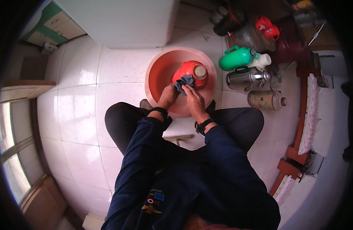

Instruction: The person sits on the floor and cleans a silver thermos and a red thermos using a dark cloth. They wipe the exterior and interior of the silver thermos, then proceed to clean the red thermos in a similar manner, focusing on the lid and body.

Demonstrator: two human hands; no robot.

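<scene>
A red thermos flask (185, 69) with a cork-like stopper (200, 72) stands tilted inside a pink plastic basin (154, 72) on the floor between my knees. Against the flask's near side is a dark grey cloth (188, 79), bunched up. My left hand (170, 95) grips the cloth at its left edge, its fingertips partly hidden by the folds. On the cloth's near right side, my right hand (194, 99) presses with its fingers. Both wrists wear dark bands.
Right of the basin stand a green thermos (237, 59), a white one (261, 61), a steel one (245, 79) and a patterned one (264, 100). Red mugs (267, 27) rest behind them. A white cabinet-like block (130, 23) is beyond the basin; a wooden stool (179, 137) is beneath me.
</scene>
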